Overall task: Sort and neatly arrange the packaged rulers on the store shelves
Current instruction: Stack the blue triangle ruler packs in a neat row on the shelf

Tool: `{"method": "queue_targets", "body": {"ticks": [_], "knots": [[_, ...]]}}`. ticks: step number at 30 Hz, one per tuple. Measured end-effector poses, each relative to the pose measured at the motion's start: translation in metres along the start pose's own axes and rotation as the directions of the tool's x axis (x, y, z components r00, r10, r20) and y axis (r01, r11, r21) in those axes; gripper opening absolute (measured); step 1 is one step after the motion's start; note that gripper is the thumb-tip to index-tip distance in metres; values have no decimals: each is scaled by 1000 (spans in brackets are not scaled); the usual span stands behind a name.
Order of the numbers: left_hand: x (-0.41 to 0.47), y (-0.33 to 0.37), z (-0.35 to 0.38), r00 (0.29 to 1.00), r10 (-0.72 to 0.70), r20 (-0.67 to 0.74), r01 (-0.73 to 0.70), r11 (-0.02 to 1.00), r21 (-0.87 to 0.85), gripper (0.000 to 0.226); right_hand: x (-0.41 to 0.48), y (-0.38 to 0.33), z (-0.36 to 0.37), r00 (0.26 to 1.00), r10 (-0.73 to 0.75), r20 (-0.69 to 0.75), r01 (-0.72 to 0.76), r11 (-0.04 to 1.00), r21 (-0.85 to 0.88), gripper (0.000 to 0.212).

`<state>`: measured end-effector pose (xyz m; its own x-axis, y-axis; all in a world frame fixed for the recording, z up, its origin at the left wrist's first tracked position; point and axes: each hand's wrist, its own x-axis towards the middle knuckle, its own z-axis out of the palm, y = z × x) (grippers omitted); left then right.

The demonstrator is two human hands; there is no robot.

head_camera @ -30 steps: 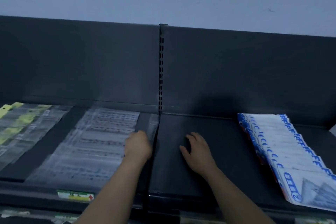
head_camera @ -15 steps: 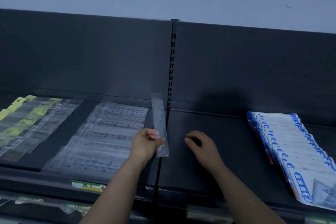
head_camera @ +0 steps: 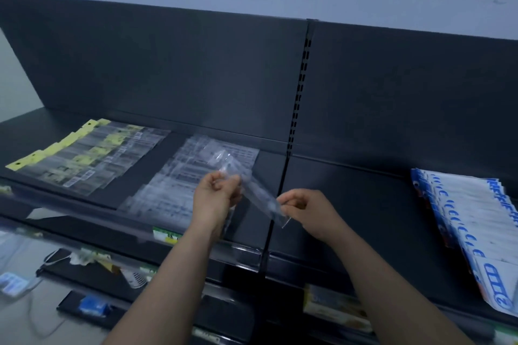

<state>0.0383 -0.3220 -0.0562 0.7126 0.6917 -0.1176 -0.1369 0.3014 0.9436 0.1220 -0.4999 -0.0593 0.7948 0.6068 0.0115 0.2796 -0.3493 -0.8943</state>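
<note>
Head view: the left hand (head_camera: 215, 200) and the right hand (head_camera: 307, 211) each pinch one end of a clear packaged ruler (head_camera: 253, 190), held above the shelf (head_camera: 364, 204). It is best to keep it flat and lay it on the clear row (head_camera: 173, 187) just beyond the left hand, with edges aligned.

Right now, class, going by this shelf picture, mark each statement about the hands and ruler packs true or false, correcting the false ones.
1. Both the left hand and the right hand hold the clear packaged ruler. True.
2. The blue-and-white packs lie at the left end of the shelf. False: the blue-and-white packs lie at its right end.
3. The yellow-tagged packs lie left of the clear row. True.
4. The held ruler rests flat on the shelf. False: it is lifted above the shelf, slanted.
</note>
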Motion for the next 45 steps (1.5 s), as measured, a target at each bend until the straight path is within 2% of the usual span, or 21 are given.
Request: {"method": "queue_targets", "body": {"ticks": [3,7,9,11,13,17,20,23,28,32,35,37,41,45], "knots": [[10,20,-41,996,72,-51,-70,996,51,29,1,-9,12,1000,-11,29,13,998,-66,19],[17,36,-89,995,95,-27,-86,967,242,39,6,-27,46,998,-1,70,9,993,-114,16],[22,44,-112,991,134,2,-124,910,396,34,9,-35,66,997,11,81,1,989,-145,13],[29,51,-137,988,150,31,-140,806,575,24,13,-42,85,998,24,53,-16,987,-158,11],[39,55,-158,992,111,63,-126,746,654,17,16,-49,102,1000,29,13,-25,979,-200,7],[59,58,-181,986,89,141,-163,681,714,14,16,-59,129,997,36,-66,-54,956,-288,12],[70,60,-188,962,122,244,-270,557,785,11,10,-63,138,989,73,-131,-112,939,-325,7],[75,58,-195,936,81,344,-342,448,826,13,0,-66,146,977,114,-182,-171,925,-338,13],[79,54,-202,907,15,420,-394,379,837,15,-6,-69,157,959,140,-245,-231,888,-398,24],[88,56,-206,893,-17,449,-425,289,858,11,-9,-69,162,944,185,-273,-280,888,-366,26],[91,55,-208,910,-25,414,-396,242,886,36,-9,-68,162,915,163,-368,-297,891,-344,39],[90,55,-207,919,-31,394,-374,257,891,52,-9,-69,162,905,174,-387,-311,892,-327,51],[90,52,-200,910,-91,403,-352,340,872,66,-8,-71,168,927,228,-296,-321,892,-318,63],[102,56,-195,924,-88,373,-326,329,886,63,-4,-69,163,920,199,-338,-306,903,-302,65]]}}
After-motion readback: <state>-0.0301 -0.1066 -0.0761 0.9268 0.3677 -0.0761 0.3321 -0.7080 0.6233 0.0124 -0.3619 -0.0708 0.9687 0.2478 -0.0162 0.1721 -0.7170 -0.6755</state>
